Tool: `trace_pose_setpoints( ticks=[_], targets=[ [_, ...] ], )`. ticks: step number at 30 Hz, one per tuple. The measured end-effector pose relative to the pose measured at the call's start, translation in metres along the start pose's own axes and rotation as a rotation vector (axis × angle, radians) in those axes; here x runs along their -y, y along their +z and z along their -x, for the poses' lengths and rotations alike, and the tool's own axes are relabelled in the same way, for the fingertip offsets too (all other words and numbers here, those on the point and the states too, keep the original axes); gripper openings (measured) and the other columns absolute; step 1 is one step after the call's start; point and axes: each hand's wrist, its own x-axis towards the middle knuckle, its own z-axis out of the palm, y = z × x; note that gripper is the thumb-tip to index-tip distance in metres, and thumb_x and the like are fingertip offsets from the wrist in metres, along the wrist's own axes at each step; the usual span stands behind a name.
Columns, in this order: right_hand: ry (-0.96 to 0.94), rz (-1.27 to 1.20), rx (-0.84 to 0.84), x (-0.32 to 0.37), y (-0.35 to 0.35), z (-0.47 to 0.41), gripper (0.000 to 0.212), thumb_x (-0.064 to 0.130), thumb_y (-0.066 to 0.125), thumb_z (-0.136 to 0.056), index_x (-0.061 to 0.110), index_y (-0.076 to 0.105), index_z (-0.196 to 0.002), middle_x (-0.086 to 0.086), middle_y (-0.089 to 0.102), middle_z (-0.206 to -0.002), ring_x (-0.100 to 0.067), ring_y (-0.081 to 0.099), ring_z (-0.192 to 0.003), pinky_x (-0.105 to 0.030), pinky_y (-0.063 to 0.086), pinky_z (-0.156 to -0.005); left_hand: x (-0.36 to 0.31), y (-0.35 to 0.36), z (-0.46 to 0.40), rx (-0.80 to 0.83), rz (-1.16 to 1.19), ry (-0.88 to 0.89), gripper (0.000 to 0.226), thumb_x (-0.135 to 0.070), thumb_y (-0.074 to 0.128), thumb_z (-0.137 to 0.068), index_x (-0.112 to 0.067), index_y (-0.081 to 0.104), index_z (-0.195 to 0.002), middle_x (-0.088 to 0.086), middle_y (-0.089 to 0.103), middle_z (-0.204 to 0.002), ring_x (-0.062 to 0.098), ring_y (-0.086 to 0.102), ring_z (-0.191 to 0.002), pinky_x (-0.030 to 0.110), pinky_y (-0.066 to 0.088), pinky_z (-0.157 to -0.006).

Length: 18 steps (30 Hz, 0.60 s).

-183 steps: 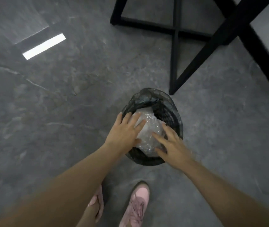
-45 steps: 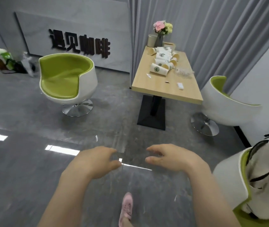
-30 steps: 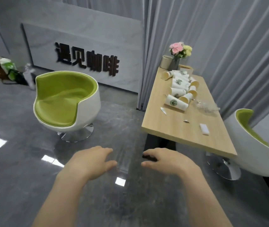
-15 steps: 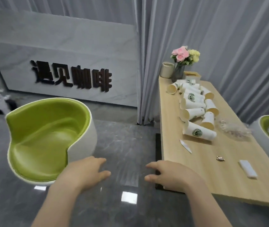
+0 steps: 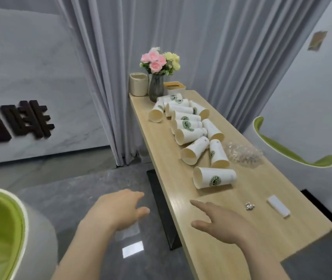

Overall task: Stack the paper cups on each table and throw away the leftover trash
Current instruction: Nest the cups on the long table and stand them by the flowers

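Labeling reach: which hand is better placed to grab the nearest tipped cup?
Right. The right hand is open over the table, just short of the nearest cup. The left hand is open over the floor, off the table edge.

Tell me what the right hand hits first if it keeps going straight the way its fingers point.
The right hand is open over the table, fingers pointing up-left. Straight on, the way looks free along the bare near edge; the nearest paper cup lies just right of that line. Depth is hard to judge.
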Motion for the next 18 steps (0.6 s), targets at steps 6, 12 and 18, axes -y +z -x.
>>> trace_pose_setpoints(
  ticks=[6, 12, 18],
  targets=[
    [0.053, -0.044, -0.089, -0.013, -0.031, -0.057, 0.062, 0.057, 0.044, -0.092, 0.047, 0.016, -0.146, 0.02, 0.027, -0.152, -0.005, 0.042, -0.13, -0.026, 0.039, -0.091, -0.001, -0.04, -0.076, 0.008, -0.06, 0.102, 0.057, -0.053, 0.034, -0.099, -0.033, 0.022, -0.151, -0.003, 0.034, -0.152, 0.018, 0.039, -0.135, 0.034, 0.041, -0.102],
    [0.099, -0.08, -0.169, -0.014, -0.045, -0.088, 0.066, 0.053, 0.045, -0.094, 0.048, 0.008, -0.148, 0.019, -0.003, -0.159, -0.01, 0.025, -0.142, -0.029, 0.037, -0.099, -0.009, -0.064, -0.137, 0.091, -0.084, 0.205, 0.048, -0.05, 0.038, -0.098, -0.026, 0.042, -0.139, -0.003, 0.049, -0.137, 0.016, 0.049, -0.124, 0.032, 0.043, -0.094],
    [0.232, -0.135, -0.202, -0.015, -0.054, -0.114, 0.064, 0.052, 0.045, -0.093, 0.047, 0.011, -0.148, 0.016, -0.007, -0.159, -0.01, 0.021, -0.142, -0.031, 0.035, -0.105, -0.015, -0.089, -0.211, 0.124, -0.143, 0.34, 0.051, -0.051, 0.038, -0.097, -0.03, 0.036, -0.144, -0.005, 0.044, -0.141, 0.016, 0.043, -0.13, 0.034, 0.038, -0.102]
  ],
)
